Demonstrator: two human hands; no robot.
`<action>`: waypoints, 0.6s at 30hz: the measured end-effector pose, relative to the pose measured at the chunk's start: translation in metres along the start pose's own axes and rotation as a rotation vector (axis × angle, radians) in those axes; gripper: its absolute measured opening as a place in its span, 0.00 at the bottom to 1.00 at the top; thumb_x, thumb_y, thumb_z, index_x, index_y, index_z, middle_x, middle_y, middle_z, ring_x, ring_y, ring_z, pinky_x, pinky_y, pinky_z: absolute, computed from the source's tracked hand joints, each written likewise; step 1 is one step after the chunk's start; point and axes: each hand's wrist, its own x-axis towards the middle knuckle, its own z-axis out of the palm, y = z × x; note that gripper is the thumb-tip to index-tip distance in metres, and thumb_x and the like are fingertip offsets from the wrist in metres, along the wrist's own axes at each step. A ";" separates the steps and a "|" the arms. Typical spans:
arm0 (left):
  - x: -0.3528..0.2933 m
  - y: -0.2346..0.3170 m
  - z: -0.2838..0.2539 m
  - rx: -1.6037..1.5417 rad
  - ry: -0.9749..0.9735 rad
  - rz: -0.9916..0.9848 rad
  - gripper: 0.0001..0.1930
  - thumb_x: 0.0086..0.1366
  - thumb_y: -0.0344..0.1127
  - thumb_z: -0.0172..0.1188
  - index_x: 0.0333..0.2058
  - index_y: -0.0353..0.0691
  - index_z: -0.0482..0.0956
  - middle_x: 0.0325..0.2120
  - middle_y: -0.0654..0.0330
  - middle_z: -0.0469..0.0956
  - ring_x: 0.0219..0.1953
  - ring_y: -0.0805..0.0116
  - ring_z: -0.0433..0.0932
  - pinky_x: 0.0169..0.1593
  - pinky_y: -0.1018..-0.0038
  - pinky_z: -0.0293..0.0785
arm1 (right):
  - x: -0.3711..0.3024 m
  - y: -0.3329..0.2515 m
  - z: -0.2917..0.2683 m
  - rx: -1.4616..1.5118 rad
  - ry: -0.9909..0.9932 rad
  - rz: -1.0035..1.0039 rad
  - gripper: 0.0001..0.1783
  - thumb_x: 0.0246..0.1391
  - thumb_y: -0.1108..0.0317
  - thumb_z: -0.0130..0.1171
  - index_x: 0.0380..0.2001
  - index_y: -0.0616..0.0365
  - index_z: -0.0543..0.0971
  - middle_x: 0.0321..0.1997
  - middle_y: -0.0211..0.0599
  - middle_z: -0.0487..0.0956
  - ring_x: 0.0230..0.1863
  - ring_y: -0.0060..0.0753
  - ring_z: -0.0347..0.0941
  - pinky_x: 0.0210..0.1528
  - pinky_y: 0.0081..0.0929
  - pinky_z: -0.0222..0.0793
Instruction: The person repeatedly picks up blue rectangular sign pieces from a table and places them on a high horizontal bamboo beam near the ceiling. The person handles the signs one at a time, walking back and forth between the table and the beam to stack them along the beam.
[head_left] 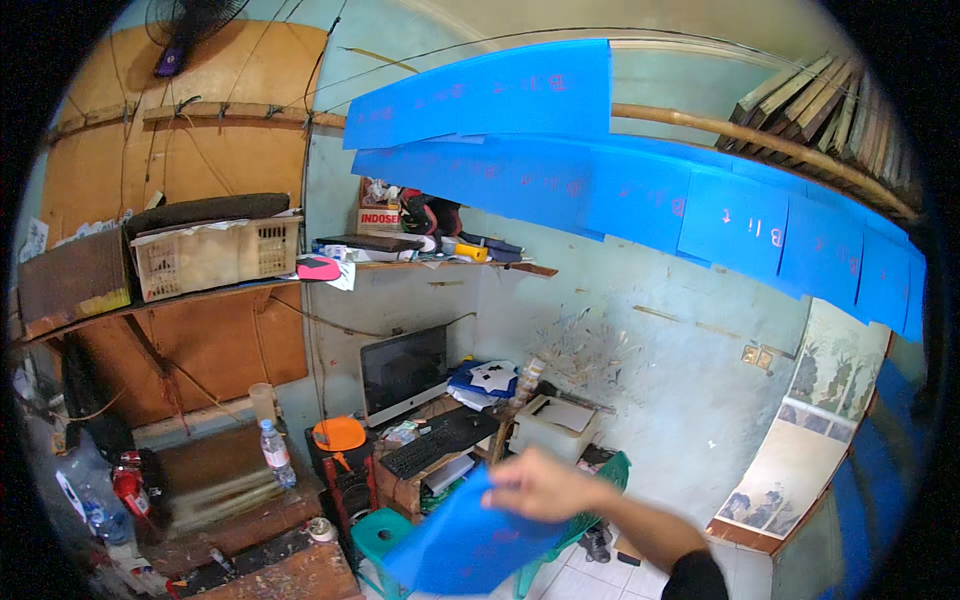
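Observation:
My right hand (545,487) reaches in from the lower right, its fingers pinched on one edge of a blue sheet (455,545). The sheet hangs down and to the left from the fingers, bearing faint reddish marks. Behind it stand a green plastic stool (378,541) and a green chair (612,478), both partly covered. Higher up, rows of similar blue sheets (640,190) with reddish lettering hang overlapping along a line. My left hand does not show.
A desk at the back carries a monitor (404,372), a keyboard (425,447) and a printer (556,420). A wall shelf (530,268) holds assorted items and a plastic crate (215,258). Wooden frames (815,110) rest on a bamboo pole (770,140). A water bottle (276,455) stands left.

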 end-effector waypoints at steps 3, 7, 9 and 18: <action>0.006 -0.015 0.033 0.047 -0.083 0.000 0.11 0.65 0.33 0.47 0.40 0.33 0.74 0.33 0.57 0.77 0.34 0.68 0.78 0.39 0.73 0.76 | 0.013 -0.033 -0.121 -0.369 0.318 0.001 0.10 0.49 0.67 0.57 0.19 0.61 0.75 0.14 0.34 0.67 0.19 0.21 0.61 0.22 0.30 0.60; 0.016 -0.022 0.086 -0.019 -0.054 0.011 0.10 0.65 0.32 0.48 0.37 0.32 0.76 0.32 0.58 0.77 0.32 0.70 0.77 0.38 0.75 0.76 | 0.033 -0.106 -0.298 -0.680 0.680 0.023 0.07 0.49 0.65 0.58 0.23 0.56 0.78 0.21 0.30 0.76 0.22 0.20 0.68 0.26 0.25 0.65; 0.024 -0.025 0.111 -0.057 -0.007 0.022 0.10 0.64 0.32 0.49 0.38 0.33 0.76 0.30 0.58 0.77 0.29 0.72 0.77 0.35 0.78 0.74 | 0.039 -0.140 -0.378 -0.239 0.669 -0.079 0.11 0.52 0.63 0.57 0.36 0.57 0.78 0.31 0.27 0.76 0.30 0.19 0.69 0.33 0.20 0.67; 0.056 -0.048 0.168 -0.070 0.109 0.145 0.11 0.64 0.34 0.51 0.40 0.34 0.76 0.31 0.64 0.76 0.32 0.77 0.73 0.33 0.81 0.70 | -0.004 -0.159 -0.541 -0.074 1.056 -0.223 0.19 0.53 0.66 0.57 0.42 0.72 0.71 0.34 0.44 0.77 0.25 0.29 0.76 0.31 0.22 0.78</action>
